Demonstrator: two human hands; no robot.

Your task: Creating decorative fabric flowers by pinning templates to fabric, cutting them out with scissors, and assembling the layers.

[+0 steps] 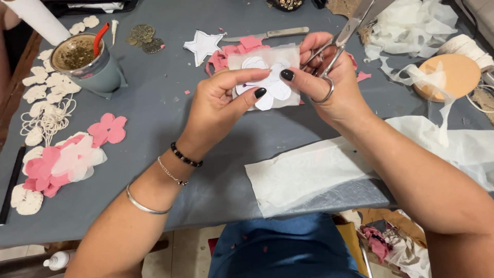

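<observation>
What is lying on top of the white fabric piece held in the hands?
A white flower-shaped paper template lies on the fabric piece, pinched by both thumbs. The left hand covers the fabric's left edge.

Both forearms reach forward from the lower edge of the view and converge near the middle, bare from the elbow down. The left hand is turned palm-down with the wrist slightly bent, its thumb and index finger stretched toward the right and pressed together in a pinch; the nails are dark. The right hand meets it from the other side, knuckles up, thumb tip just beside the left fingers. Its remaining fingers are curled inward, partly closed. The two hands nearly touch at the thumbs.
</observation>
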